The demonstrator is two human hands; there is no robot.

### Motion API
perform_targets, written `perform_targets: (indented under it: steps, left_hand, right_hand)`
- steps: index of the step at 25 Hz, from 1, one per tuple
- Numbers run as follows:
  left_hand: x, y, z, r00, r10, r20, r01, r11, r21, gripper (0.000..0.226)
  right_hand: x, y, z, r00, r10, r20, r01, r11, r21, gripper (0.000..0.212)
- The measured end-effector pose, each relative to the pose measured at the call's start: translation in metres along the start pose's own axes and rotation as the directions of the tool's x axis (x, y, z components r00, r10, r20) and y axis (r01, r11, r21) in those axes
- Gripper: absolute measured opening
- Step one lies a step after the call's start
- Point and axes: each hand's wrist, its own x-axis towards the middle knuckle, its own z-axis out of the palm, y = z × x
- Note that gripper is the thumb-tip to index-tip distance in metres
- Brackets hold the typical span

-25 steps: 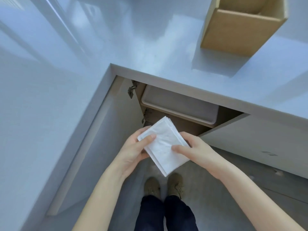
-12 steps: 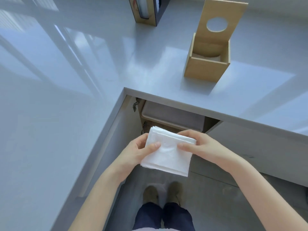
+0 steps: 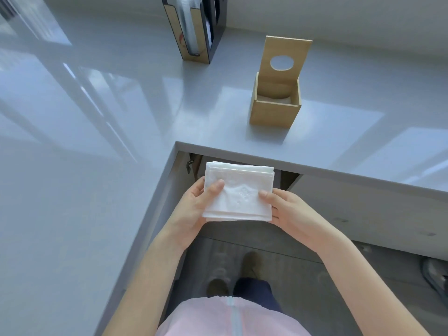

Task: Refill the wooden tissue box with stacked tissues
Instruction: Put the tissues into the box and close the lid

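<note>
The person is holding a stack of tissues (image 3: 238, 191) low in the centre of the frame, just in front of the tabletop (image 3: 145, 98) edge. The left hand (image 3: 194, 209) is closed on the stack's left side, thumb lying on top and fingers underneath; the right hand (image 3: 287, 209) is gripping the right side the same way. The wooden tissue box (image 3: 276, 110) is standing on the tabletop in the upper right of the frame, well apart from the hands, with its lid (image 3: 284, 58) tipped upright and its holed face toward the camera. Something pale is lying low inside the box; what it is cannot be told.

To carry this step out well, the person is likely needing to keep the layers square and pinched evenly from both sides, lift the stack over the near wall, and lower it flat so no corner is catching on the rim or the standing lid.

Compared with a second ago, the stack is now lying straight across rather than turned on a diagonal, and it is sitting higher against the tabletop edge. The view has tilted up, so the whole box and a dark upright holder (image 3: 194, 27) at the top of the frame are now showing.
</note>
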Motion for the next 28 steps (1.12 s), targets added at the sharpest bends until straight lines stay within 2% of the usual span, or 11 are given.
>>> perform_targets:
  steps: [6,11,15,20,22,25,28]
  left_hand:
    - [0.013,0.012,0.003,0.999,0.021,-0.028,-0.019,0.997,0.08,0.058]
    - [0.05,0.028,0.015,0.999,0.012,-0.05,-0.003,0.984,0.176,0.038]
    - [0.097,0.05,0.035,0.998,0.008,-0.064,0.007,0.976,0.219,0.035]
    - [0.164,0.08,0.065,0.985,0.067,-0.162,-0.013,0.951,0.309,0.033]
    - [0.187,0.091,0.077,0.97,0.11,-0.219,-0.032,0.943,0.33,0.03]
    - [0.219,0.104,0.092,0.935,0.162,-0.317,-0.037,0.93,0.364,0.025]
    - [0.239,0.111,0.103,0.881,0.249,-0.403,-0.009,0.86,0.51,0.027]
  right_hand:
    - [0.009,-0.013,-0.01,0.99,-0.059,-0.132,0.049,0.996,-0.073,0.015]
    - [0.033,-0.035,-0.038,0.969,-0.086,-0.23,0.044,0.982,-0.182,0.019]
    - [0.064,-0.066,-0.073,0.952,-0.106,-0.287,0.027,0.963,-0.268,0.01]
    - [0.106,-0.113,-0.12,0.921,-0.18,-0.346,0.055,0.938,-0.342,0.005]
    - [0.121,-0.129,-0.139,0.912,-0.191,-0.363,0.041,0.923,-0.383,0.012]
    - [0.143,-0.149,-0.164,0.905,-0.218,-0.365,0.04,0.898,-0.439,0.021]
    - [0.158,-0.167,-0.178,0.907,-0.247,-0.341,0.04,0.856,-0.515,0.023]
